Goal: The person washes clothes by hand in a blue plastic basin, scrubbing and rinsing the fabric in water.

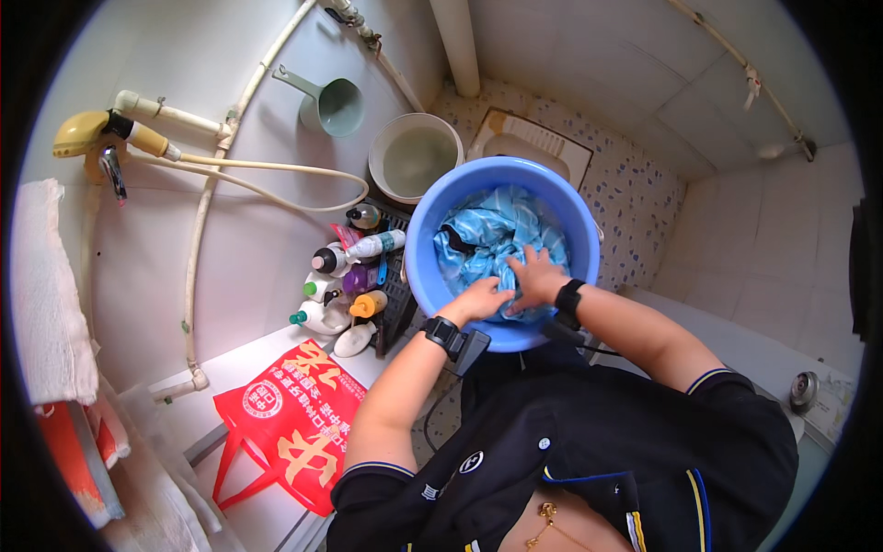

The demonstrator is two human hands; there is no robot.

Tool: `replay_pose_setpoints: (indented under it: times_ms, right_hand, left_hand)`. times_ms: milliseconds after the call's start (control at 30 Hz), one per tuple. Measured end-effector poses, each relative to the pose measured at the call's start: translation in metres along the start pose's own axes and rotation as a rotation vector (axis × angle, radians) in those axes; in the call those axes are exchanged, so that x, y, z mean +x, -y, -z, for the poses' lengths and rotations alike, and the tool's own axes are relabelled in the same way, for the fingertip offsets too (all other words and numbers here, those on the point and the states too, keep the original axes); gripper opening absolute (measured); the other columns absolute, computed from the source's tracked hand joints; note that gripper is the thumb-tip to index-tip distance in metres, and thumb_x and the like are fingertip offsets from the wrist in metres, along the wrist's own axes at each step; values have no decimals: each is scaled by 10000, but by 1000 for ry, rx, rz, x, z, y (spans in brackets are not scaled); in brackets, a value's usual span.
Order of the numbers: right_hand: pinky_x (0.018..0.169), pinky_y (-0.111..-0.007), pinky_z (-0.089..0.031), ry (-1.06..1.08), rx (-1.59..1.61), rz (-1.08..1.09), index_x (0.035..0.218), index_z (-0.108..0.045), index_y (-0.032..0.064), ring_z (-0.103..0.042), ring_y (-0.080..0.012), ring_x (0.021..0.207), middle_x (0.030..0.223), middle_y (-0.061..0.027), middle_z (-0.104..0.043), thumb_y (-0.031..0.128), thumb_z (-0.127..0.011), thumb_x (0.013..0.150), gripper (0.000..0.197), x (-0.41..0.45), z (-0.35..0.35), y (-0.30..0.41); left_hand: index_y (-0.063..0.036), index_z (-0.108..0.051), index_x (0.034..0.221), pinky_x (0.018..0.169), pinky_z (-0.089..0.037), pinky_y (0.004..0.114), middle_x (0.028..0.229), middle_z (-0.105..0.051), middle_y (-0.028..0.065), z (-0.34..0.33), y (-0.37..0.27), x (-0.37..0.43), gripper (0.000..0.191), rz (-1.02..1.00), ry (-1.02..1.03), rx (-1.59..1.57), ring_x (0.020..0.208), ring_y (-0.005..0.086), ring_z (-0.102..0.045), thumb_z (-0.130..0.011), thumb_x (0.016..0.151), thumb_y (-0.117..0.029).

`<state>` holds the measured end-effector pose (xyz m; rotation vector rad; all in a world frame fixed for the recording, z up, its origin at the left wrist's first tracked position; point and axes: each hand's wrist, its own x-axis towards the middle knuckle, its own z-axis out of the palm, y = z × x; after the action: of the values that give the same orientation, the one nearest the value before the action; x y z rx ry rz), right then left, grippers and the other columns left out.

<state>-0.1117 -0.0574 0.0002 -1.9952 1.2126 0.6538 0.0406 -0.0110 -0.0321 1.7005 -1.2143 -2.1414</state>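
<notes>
A round blue plastic basin (422, 276) stands before me with wet light-blue patterned cloth (493, 224) bunched inside. A small black patch (457, 239) shows among the folds at the left. My left hand (483, 299) rests on the cloth near the basin's lower rim; whether its fingers grip a fold cannot be told. Just to the right, my right hand (537, 279) lies on the same cloth with its fingers spread. Both wrists wear black straps, and the lower part of the cloth is partly hidden under my hands.
A pail of cloudy water (378, 160) stands behind the basin, near a squat toilet (579, 162). Bottles (328, 314) crowd a dark rack (398, 293) at the left. A red bag (293, 421) lies lower left. A dipper (338, 107) and shower hose (276, 164) hang on the wall.
</notes>
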Motion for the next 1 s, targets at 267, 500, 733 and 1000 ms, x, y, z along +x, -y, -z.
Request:
replay_pose_setpoints:
  times_ms: [267,500,733,1000]
  right_hand:
    - [787,-580,-391,104,-70,-83,1277,-294,240,-198,-386,1220,1318,-139,-210,377,-736,578,839,48,-29,6]
    - [792,-374,-448,256,-10,-49,904,-633,55,-570,-269,933,984,-143,-597,120,-508,732,223,84,-62,-25]
    - [743,-390,-470,299,41,95,883,-619,7,-582,-316,871,956,-182,-592,58,-502,705,219,96,-53,-32]
    - [773,-365,-445,-222,478,157,919,-593,13,-556,-321,918,972,-204,-578,141,-589,648,300,51,-4,-53]
  left_hand:
    - [-108,-233,1309,953,-266,468,1294,-163,287,46,-49,24,790,-69,-486,628,1128,500,-270,-637,688,-383]
    - [-59,-235,1291,958,-250,480,1294,-185,308,31,-61,87,874,182,-386,746,1177,490,-204,-654,637,-460]
    - [29,-539,1049,892,-387,362,1099,-507,240,56,-57,112,475,203,-341,707,1037,335,-491,-572,712,-305]
    - [21,-576,860,705,-446,389,809,-591,231,57,-31,-3,309,-149,-521,377,811,364,-572,-546,681,-229]
